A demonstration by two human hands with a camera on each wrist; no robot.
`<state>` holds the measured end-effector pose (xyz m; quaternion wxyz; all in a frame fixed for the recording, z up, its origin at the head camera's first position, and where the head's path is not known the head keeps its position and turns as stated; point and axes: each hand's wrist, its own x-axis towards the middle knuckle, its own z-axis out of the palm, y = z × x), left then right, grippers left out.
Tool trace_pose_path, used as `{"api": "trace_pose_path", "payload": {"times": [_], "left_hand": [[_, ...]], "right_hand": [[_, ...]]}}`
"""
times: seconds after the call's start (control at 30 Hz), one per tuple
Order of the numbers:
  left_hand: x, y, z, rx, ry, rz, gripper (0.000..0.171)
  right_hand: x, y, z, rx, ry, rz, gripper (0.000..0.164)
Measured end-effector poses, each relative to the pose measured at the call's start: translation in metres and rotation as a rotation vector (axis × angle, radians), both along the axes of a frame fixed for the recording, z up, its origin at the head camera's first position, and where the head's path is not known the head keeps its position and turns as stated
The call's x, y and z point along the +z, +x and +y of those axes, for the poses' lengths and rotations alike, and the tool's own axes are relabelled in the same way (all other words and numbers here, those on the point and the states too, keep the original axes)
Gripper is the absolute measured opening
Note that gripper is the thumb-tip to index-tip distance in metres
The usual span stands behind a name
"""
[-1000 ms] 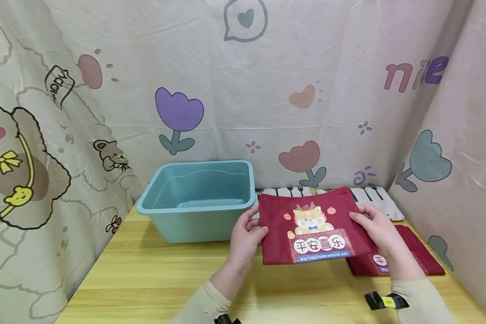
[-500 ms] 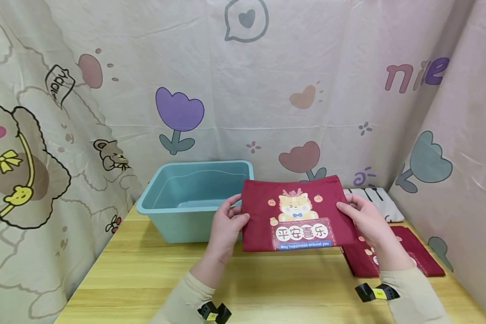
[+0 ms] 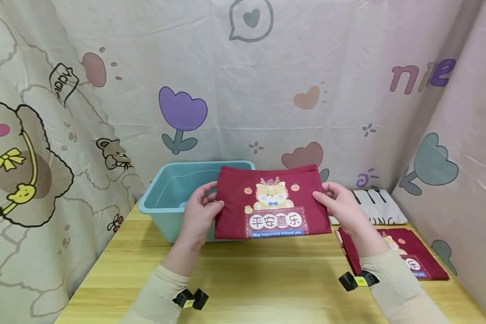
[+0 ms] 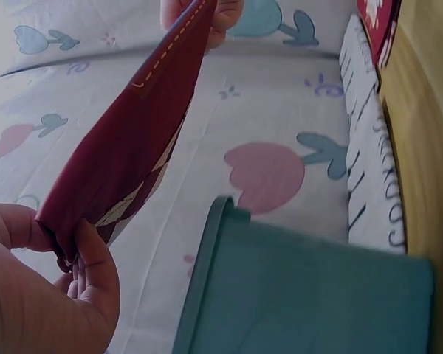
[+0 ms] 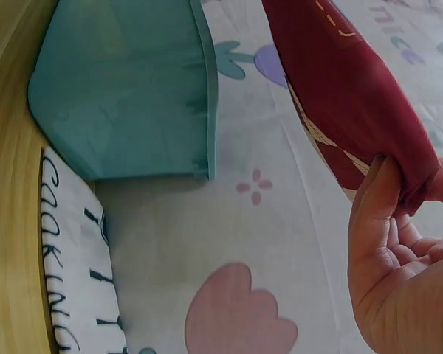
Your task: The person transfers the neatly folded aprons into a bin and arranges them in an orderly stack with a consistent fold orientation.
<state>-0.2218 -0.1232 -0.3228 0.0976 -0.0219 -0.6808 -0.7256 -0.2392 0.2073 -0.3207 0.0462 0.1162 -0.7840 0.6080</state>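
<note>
A folded dark-red cloth (image 3: 273, 202), printed with a cartoon puppy and white-circled characters, is held up flat between both hands, its printed face toward me. My left hand (image 3: 199, 211) pinches its left edge, thumb in front and fingers behind. At the opposite edge my right hand (image 3: 342, 207) pinches it the same way. Both wrist views show the cloth's (image 4: 129, 140) folded layers between thumb and fingers. Behind and to the left stands a blue-green plastic bin (image 3: 162, 227); the cloth overlaps its right part in the head view.
More folded red cloth (image 3: 425, 247) with the same print lies on the wooden table (image 3: 267, 288) at the right, partly behind my right forearm. Behind that is a folded white cloth (image 3: 380, 208) with black lettering. A patterned curtain (image 3: 235, 103) encloses the back and sides.
Both hands have carried the red cloth left and slightly upward, from beside the bin to in front of its right part. The other folded cloths are now more exposed.
</note>
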Motion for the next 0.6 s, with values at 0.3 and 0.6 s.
{"api": "trace_pose_path", "payload": {"times": [0.3, 0.6], "left_hand": [[0.011, -0.004, -0.025, 0.011, -0.059, 0.001, 0.05], [0.024, -0.012, -0.051, 0.048, -0.147, -0.05, 0.053]], "right_hand": [[0.006, -0.013, -0.027, 0.039, -0.074, -0.001, 0.02], [0.011, -0.023, -0.053, 0.065, -0.113, -0.024, 0.019]]}}
